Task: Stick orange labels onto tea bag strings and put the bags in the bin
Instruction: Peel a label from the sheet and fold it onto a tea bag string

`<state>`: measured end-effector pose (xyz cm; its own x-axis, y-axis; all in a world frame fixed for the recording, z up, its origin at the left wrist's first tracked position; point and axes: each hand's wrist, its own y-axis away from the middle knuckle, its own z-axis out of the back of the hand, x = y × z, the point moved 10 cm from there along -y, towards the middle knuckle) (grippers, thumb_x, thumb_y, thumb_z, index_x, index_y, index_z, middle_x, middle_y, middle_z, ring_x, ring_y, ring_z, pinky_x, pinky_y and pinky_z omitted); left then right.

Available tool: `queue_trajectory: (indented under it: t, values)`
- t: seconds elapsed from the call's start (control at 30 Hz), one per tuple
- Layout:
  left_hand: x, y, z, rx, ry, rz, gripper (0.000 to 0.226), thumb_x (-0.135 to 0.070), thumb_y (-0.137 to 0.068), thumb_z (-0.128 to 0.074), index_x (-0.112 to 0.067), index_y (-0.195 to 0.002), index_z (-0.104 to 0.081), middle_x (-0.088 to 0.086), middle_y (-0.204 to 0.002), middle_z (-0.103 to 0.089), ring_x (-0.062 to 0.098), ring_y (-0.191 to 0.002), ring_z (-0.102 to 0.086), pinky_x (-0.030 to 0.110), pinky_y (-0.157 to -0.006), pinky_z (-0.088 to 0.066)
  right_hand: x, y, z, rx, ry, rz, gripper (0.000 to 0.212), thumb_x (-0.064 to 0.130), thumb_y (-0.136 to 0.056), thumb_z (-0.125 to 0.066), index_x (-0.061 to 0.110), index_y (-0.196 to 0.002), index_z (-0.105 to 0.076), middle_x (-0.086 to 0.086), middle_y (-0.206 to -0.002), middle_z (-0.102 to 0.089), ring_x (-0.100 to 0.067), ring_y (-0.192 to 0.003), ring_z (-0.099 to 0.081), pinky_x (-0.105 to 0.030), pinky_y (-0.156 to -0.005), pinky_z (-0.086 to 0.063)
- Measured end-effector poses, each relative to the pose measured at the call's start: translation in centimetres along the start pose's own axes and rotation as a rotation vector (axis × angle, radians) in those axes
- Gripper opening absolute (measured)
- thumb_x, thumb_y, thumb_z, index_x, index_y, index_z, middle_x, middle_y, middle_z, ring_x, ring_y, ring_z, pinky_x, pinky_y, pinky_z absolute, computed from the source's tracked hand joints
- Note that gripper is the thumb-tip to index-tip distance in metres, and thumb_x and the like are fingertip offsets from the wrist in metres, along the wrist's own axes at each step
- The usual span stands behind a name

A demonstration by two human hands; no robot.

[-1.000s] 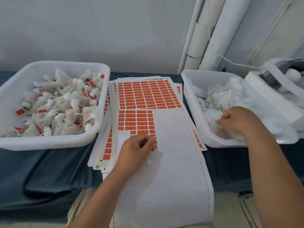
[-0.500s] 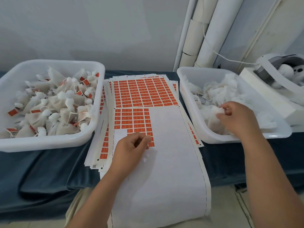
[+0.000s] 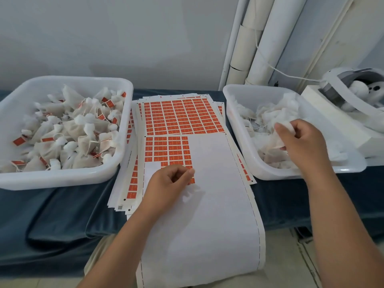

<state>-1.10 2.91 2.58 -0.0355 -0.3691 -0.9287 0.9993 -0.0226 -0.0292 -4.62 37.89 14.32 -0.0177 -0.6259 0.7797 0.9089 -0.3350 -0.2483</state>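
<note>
A stack of label sheets (image 3: 178, 117) with rows of orange labels lies on the blue cloth between two white bins. My left hand (image 3: 166, 183) rests on the top sheet, thumb and forefinger pinching an orange label (image 3: 192, 180) at the end of the lowest row. The left bin (image 3: 62, 179) holds several tea bags (image 3: 68, 129) with orange labels on their strings. The right bin (image 3: 245, 142) holds plain white tea bags (image 3: 268, 113). Inside it, my right hand (image 3: 303, 142) grips one white tea bag (image 3: 276, 140), lifted a little off the pile.
White pipes (image 3: 264, 48) stand against the wall behind the right bin. A white device with a cord (image 3: 342, 113) sits at the far right, close to the right bin. The blue cloth (image 3: 62, 215) drapes over the table's front edge.
My right hand has closed on a tea bag and raised it from the pile. My left hand stays at the lowest label row, its fingers working at a label.
</note>
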Motion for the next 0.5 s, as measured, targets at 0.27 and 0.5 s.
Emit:
queue_trajectory:
  t: [0.27,0.5]
  values:
    - [-8.7,2.4,-1.5,0.124,-0.088,-0.3,0.085,-0.082,-0.073,-0.07,-0.072,-0.144,-0.025,-0.047,-0.148,-0.037,-0.017,-0.131,-0.047,0.004,-0.087,-0.05,6.2,6.2,-3.1,0.124,-0.401,-0.003,0.039,0.06,-0.08,-0.075,0.022,-0.085,-0.071,0.0,-0.08,-0.074,-0.015,-0.075,-0.074,-0.038,-0.069,-0.066]
    - [-9.0,3.2,-1.7,0.119,-0.066,-0.318,0.057,-0.028,-0.095,-0.078,-0.033,-0.146,-0.053,-0.018,-0.136,-0.065,0.008,-0.124,-0.064,0.033,-0.106,-0.056,8.2,13.3,-12.6,0.538,-0.429,-0.001,0.026,0.05,-0.092,-0.057,0.034,-0.099,-0.077,0.009,-0.096,-0.079,-0.008,-0.093,-0.076,-0.033,-0.083,-0.06]
